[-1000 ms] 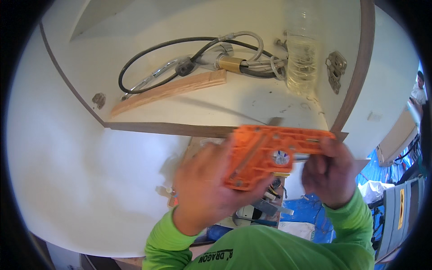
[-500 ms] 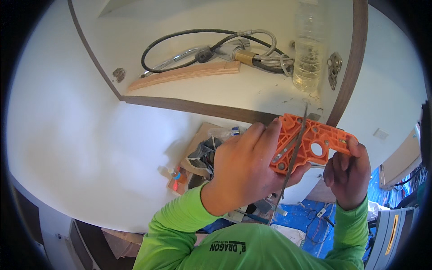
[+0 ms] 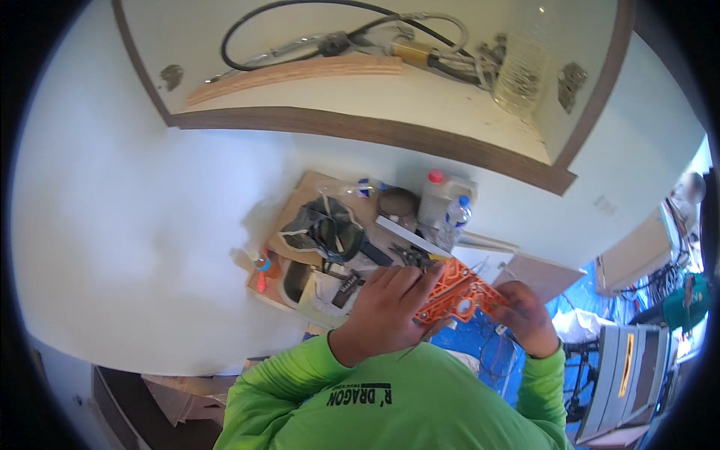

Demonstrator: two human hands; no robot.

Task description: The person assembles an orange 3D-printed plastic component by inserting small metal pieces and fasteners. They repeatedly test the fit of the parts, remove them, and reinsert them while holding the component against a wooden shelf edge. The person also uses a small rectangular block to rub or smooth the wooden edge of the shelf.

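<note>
An orange plastic jig (image 3: 461, 298) with a ribbed body and a round hole is held in front of my chest. My left hand (image 3: 390, 307) is closed round its left end, with the fingers along the top edge. At the other end, my right hand (image 3: 523, 315) pinches the narrow part between thumb and fingers. A thin dark strip (image 3: 411, 351) shows just below my left hand; whether it belongs to the jig I cannot tell.
Above is an open cabinet (image 3: 360, 135) holding a wooden strip (image 3: 300, 77), a hose (image 3: 262, 9) and a clear bottle (image 3: 521, 75). A cluttered worktop (image 3: 300, 187) bears a dark bag (image 3: 322, 229), a jug (image 3: 442, 196) and a water bottle (image 3: 455, 217). A grey case (image 3: 619, 375) stands right.
Both hands have come down and away from the cabinet edge with the jig, closer to my chest. The view has tilted lower, showing more of the worktop. The grip has stayed much the same.
</note>
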